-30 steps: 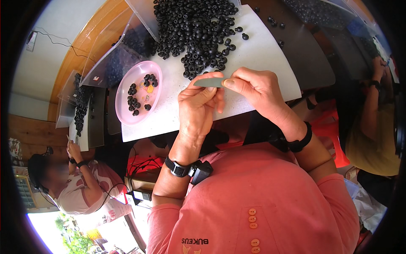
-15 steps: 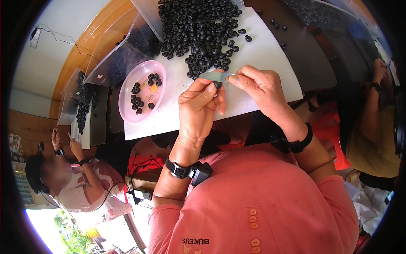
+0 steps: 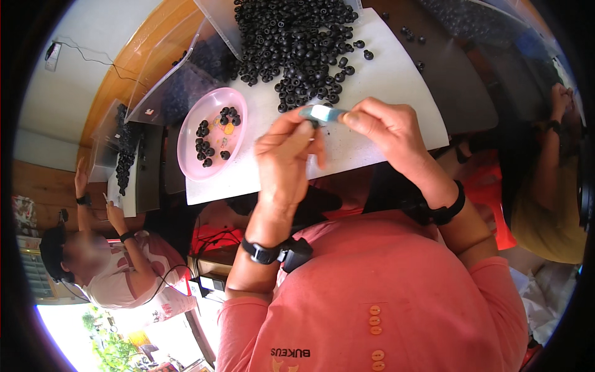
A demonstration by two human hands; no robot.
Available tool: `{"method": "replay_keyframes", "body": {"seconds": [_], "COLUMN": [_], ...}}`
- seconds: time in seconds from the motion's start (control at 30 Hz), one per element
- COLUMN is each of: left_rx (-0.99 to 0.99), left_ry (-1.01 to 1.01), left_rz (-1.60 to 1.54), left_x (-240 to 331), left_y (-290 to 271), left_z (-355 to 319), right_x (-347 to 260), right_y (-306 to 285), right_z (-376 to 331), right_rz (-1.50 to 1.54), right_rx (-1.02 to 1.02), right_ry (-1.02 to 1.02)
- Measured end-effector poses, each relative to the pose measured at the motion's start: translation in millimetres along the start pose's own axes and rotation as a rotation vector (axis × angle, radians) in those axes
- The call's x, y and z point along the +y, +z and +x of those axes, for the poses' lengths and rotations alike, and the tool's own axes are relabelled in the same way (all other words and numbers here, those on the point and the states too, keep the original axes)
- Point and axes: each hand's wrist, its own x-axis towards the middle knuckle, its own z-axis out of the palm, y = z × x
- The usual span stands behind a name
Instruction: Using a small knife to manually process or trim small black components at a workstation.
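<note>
My right hand [image 3: 389, 129] pinches one end of a thin, flat, shiny blade [image 3: 322, 113]. The blade lies across the fingertips of my left hand [image 3: 280, 160]. Between that hand's thumb and fingers is a small round black part [image 3: 314, 124], mostly covered by the fingers and blade. Just beyond both hands, a heap of similar black parts with holes [image 3: 297, 49] spreads over a white board [image 3: 390, 80]. To the left, a pink oval plate [image 3: 186, 158] holds several more of these parts.
A clear plastic bin [image 3: 218, 28] lies tipped behind the heap, and another clear bin [image 3: 167, 80] stands left of it. A co-worker [image 3: 118, 266] sits at the far left, and another person's arm [image 3: 548, 161] shows at right. Loose parts lie on the dark table [image 3: 452, 80].
The blade has tilted and now catches bright light. My left hand has shifted slightly left, and my right hand slightly right. The co-worker at left has raised one hand.
</note>
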Motion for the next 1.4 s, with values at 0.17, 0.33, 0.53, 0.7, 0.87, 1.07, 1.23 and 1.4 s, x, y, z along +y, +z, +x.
{"method": "replay_keyframes", "body": {"seconds": [0.17,0.33,0.53,0.7,0.87,1.07,1.23,1.4], "left_rx": [0.295,0.215,-0.01,-0.089,-0.093,-0.176,-0.081,-0.035], "left_ry": [0.385,0.674,0.527,0.58,0.656,0.746,0.209,-0.12], "left_rz": [0.711,1.403,1.274,1.435,1.665,1.862,0.964,0.16], "left_x": [68.6,84.9,20.2,-2.1,-3.0,-4.6,4.7,2.6], "left_y": [-57.2,-88.8,-29.8,-12.5,-14.9,-14.0,-18.0,-13.9], "left_z": [-1.1,10.4,24.4,42.4,47.8,55.3,37.7,20.5], "right_x": [-4.2,-2.4,-0.9,-0.8,2.3,4.1,0.2,-3.9], "right_y": [-12.2,-10.9,-11.4,-8.4,-6.9,-0.7,0.1,3.8], "right_z": [-0.8,-1.5,-0.3,0.8,0.8,3.2,2.3,1.4], "right_rz": [0.249,0.268,0.35,0.372,0.315,0.214,0.094,-0.132], "right_rx": [0.022,0.044,0.074,0.089,0.088,0.098,0.093,0.096], "right_ry": [0.14,0.105,0.142,0.138,0.118,0.12,0.132,0.032]}}
